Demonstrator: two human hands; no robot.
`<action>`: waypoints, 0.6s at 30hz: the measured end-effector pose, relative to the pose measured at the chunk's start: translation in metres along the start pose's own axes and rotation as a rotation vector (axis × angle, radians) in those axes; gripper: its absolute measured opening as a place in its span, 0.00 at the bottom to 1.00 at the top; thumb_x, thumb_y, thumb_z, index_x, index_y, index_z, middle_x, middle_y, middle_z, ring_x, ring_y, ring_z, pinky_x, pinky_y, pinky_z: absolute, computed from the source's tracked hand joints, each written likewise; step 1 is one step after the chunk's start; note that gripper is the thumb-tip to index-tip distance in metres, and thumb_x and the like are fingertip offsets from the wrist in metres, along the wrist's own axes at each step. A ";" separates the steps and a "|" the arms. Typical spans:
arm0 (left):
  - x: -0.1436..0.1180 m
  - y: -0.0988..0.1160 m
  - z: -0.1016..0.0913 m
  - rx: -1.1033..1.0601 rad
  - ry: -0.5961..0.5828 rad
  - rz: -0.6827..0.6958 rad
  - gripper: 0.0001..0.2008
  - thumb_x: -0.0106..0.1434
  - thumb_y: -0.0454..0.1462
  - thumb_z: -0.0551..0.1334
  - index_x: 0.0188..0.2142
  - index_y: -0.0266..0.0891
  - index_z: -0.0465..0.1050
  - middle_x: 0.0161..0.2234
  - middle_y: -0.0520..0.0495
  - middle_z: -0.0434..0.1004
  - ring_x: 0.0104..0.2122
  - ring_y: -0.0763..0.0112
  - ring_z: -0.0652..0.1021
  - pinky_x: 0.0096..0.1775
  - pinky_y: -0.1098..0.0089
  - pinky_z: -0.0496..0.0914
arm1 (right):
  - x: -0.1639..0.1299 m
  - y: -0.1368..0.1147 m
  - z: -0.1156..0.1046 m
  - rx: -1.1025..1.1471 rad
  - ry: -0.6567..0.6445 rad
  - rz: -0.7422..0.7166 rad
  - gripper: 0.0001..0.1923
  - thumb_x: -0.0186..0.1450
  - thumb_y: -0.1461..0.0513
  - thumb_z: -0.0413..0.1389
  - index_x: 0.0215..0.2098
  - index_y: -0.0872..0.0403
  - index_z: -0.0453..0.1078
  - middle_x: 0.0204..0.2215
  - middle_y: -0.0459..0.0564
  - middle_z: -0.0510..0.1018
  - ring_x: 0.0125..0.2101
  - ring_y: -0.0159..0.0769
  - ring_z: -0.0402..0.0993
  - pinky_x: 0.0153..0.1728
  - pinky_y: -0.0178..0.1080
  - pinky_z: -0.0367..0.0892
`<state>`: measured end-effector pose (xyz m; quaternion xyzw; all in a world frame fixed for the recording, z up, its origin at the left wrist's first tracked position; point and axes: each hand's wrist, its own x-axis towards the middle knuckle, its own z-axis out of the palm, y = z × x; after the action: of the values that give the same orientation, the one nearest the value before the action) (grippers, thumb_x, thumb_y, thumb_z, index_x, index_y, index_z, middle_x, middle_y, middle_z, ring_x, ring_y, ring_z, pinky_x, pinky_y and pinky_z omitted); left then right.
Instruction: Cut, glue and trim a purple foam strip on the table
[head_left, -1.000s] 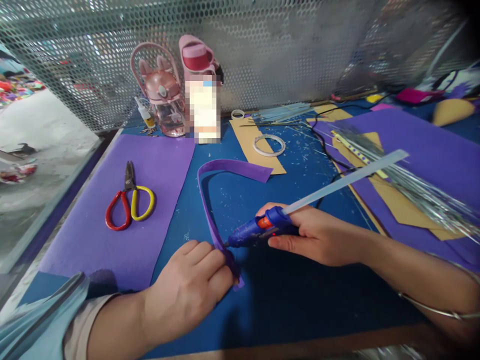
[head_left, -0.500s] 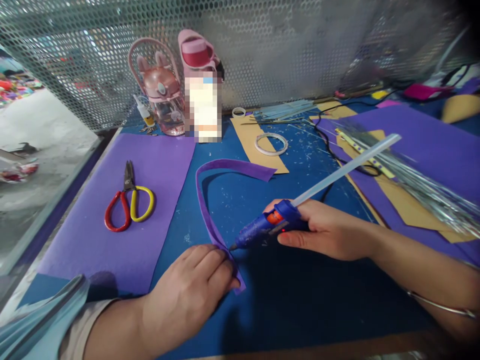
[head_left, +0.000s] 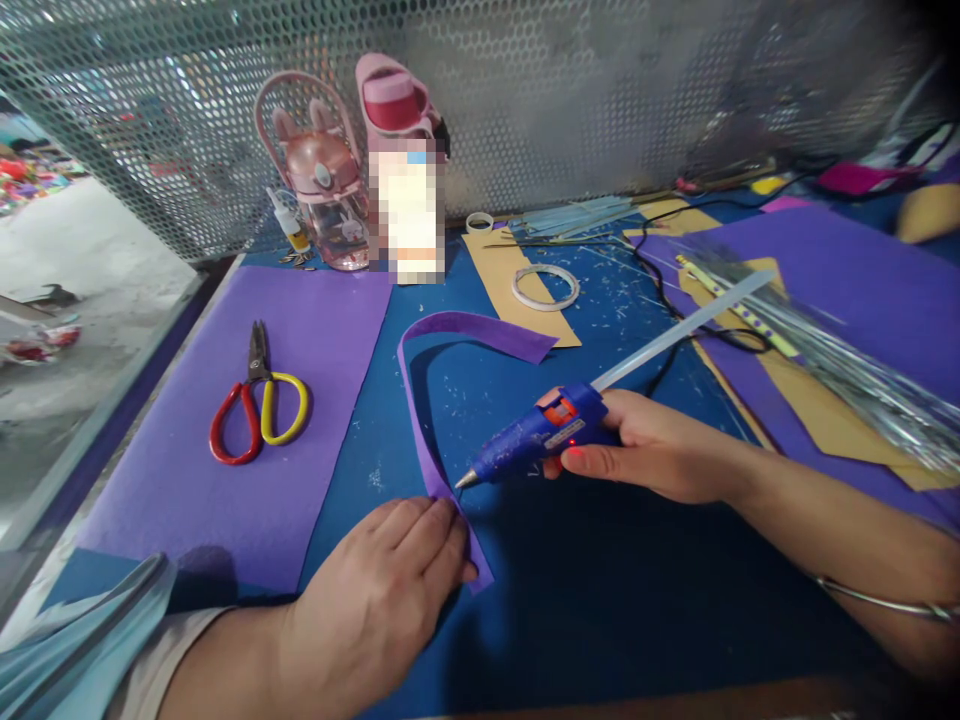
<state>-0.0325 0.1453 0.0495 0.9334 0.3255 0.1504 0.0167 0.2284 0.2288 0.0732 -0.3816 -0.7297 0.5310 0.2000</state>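
Note:
My left hand [head_left: 390,590] is closed on the near part of a purple felt-like strip [head_left: 417,440], low over the blue table. From my fingers the strip curves away and bends right, its far end by a tan card piece. A short tail of it shows below my fingertips. My right hand [head_left: 660,445] grips a blue hot glue gun [head_left: 536,435], its metal nozzle beside the strip's edge just above my left fingers. A long translucent glue stick [head_left: 686,330] juts from the gun's back, and a red light glows on its side.
Scissors [head_left: 259,390] with one red and one yellow handle lie on a purple sheet [head_left: 180,490] at left. Behind are a pink bottle [head_left: 330,190] and a tape roll [head_left: 546,288]. At right are a wire bundle [head_left: 847,360], a black cord [head_left: 652,270] and another purple sheet [head_left: 840,270].
The glue gun has lifted slightly and turned, so its nozzle sits a little higher by the strip. My left hand keeps its hold, and the strip has shifted slightly.

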 end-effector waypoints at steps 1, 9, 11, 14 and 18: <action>0.000 0.001 0.000 0.016 -0.011 0.003 0.12 0.67 0.36 0.54 0.45 0.32 0.71 0.39 0.40 0.77 0.36 0.61 0.78 0.36 0.60 0.76 | 0.000 0.001 0.000 0.015 0.003 0.015 0.16 0.61 0.52 0.56 0.32 0.56 0.74 0.29 0.50 0.78 0.30 0.36 0.72 0.32 0.35 0.65; 0.005 -0.004 -0.008 -0.043 -0.007 0.006 0.19 0.63 0.47 0.57 0.41 0.32 0.73 0.36 0.40 0.77 0.34 0.59 0.77 0.34 0.59 0.74 | 0.003 0.009 -0.005 0.247 -0.029 0.046 0.18 0.60 0.49 0.58 0.31 0.58 0.71 0.28 0.51 0.78 0.19 0.26 0.62 0.18 0.31 0.60; 0.005 -0.006 -0.008 -0.060 0.014 0.030 0.19 0.63 0.47 0.58 0.42 0.33 0.73 0.36 0.41 0.77 0.35 0.60 0.77 0.36 0.59 0.74 | 0.003 0.009 -0.006 0.297 -0.015 0.023 0.16 0.60 0.51 0.59 0.30 0.57 0.71 0.29 0.52 0.78 0.17 0.25 0.61 0.18 0.32 0.60; 0.006 -0.008 -0.005 -0.034 0.073 0.083 0.12 0.63 0.41 0.59 0.42 0.35 0.72 0.38 0.44 0.78 0.40 0.59 0.77 0.41 0.59 0.72 | 0.002 0.009 -0.009 0.377 0.024 -0.011 0.15 0.60 0.51 0.58 0.30 0.56 0.72 0.30 0.52 0.79 0.17 0.25 0.60 0.19 0.33 0.60; 0.007 -0.007 -0.002 -0.050 0.046 0.110 0.09 0.65 0.39 0.56 0.39 0.37 0.72 0.37 0.45 0.78 0.39 0.62 0.77 0.40 0.63 0.72 | 0.002 0.012 -0.023 0.353 0.270 -0.136 0.13 0.61 0.52 0.55 0.32 0.53 0.72 0.29 0.50 0.77 0.17 0.28 0.61 0.21 0.37 0.64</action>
<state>-0.0315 0.1549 0.0524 0.9453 0.2703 0.1807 0.0242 0.2473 0.2463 0.0699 -0.3581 -0.6161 0.5797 0.3950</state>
